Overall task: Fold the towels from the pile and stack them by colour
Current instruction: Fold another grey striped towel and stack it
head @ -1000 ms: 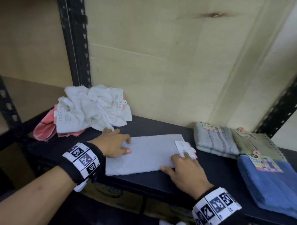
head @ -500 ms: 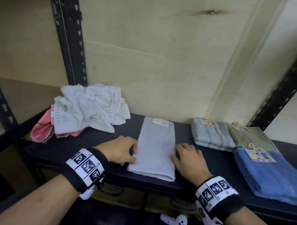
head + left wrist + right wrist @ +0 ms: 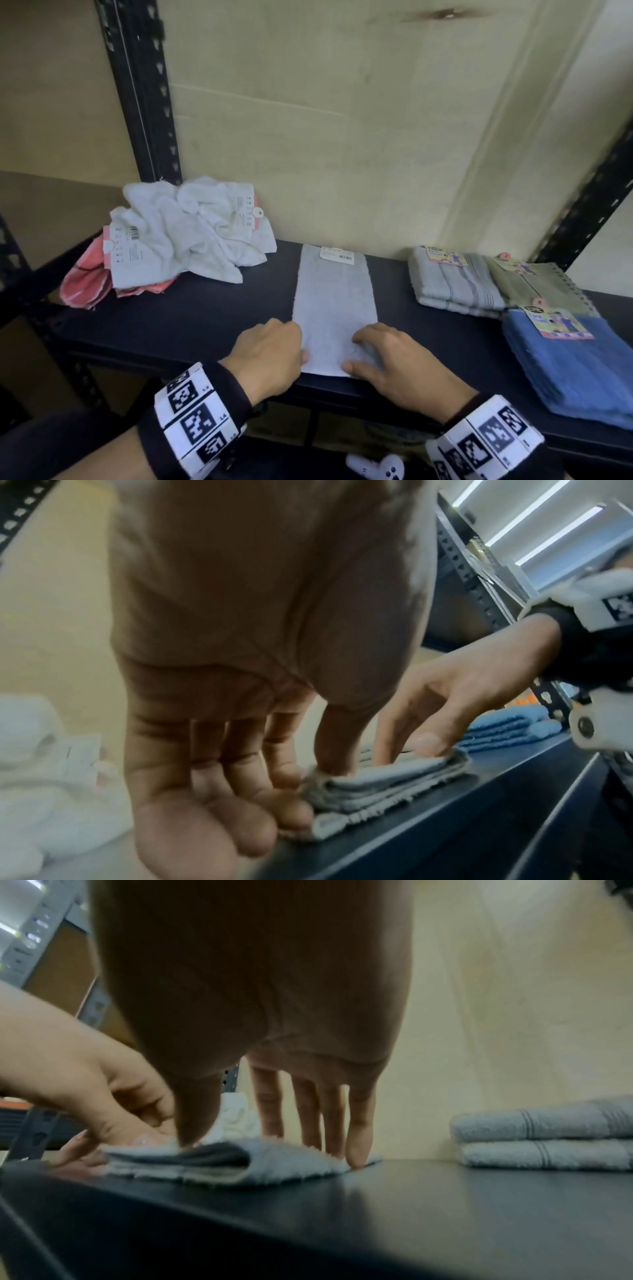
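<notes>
A pale grey towel (image 3: 334, 301) lies folded into a narrow strip on the dark shelf (image 3: 188, 318), running front to back with a paper tag (image 3: 337, 255) at its far end. My left hand (image 3: 294, 346) pinches its near left corner, thumb on top and fingers curled at the edge, as the left wrist view shows on the towel (image 3: 394, 785). On the near right corner rests my right hand (image 3: 359, 353), fingers (image 3: 356, 1139) straight on the towel (image 3: 291, 1156). The unfolded pile (image 3: 191, 233) of white towels over a pink one (image 3: 85, 284) sits back left.
Folded towels lie at the right: a grey striped one (image 3: 455, 284), a green one (image 3: 534, 284) and a blue stack (image 3: 575, 373) with paper labels. Black rack posts (image 3: 144, 102) stand at back left and right. A beige wall closes the back.
A second ago the grey towel lay crosswise; it has been turned to run front to back. Both hands have slid to its near corners.
</notes>
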